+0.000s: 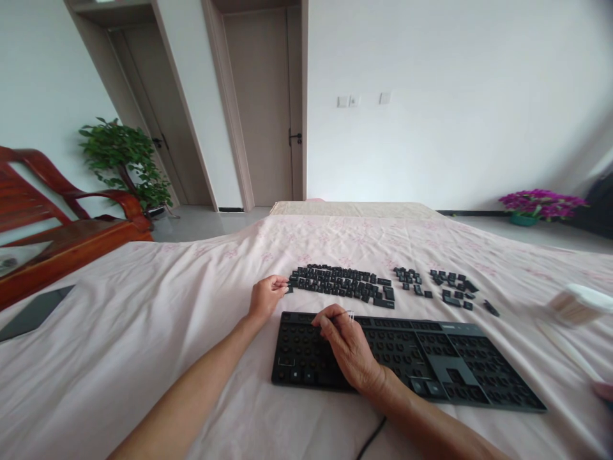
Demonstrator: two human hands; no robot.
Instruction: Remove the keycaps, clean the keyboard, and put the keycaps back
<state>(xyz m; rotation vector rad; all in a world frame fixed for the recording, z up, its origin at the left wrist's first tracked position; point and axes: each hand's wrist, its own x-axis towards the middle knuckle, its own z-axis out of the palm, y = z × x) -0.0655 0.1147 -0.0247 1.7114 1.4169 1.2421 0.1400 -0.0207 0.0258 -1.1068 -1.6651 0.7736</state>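
A black keyboard (426,348) lies on the pink cloth, with most of its keycaps off and a few left in the bottom row. My right hand (349,348) rests over its left half, fingers curled. Thin pale wires (352,315) stick out at the knuckles, apparently from a small tool in its grip; the rest is hidden. Beyond the keyboard, loose black keycaps (335,281) lie in rows. At their left end my left hand (269,296) pinches a keycap (289,289) between thumb and fingers. Smaller groups of keycaps (453,279) lie further right.
A blurred clear box of thin sticks (582,303) stands at the right, near a long pale strip (569,350). Part of a hand (603,390) shows at the right edge. A dark flat panel (36,312) lies left. The keyboard cable (371,439) runs toward me.
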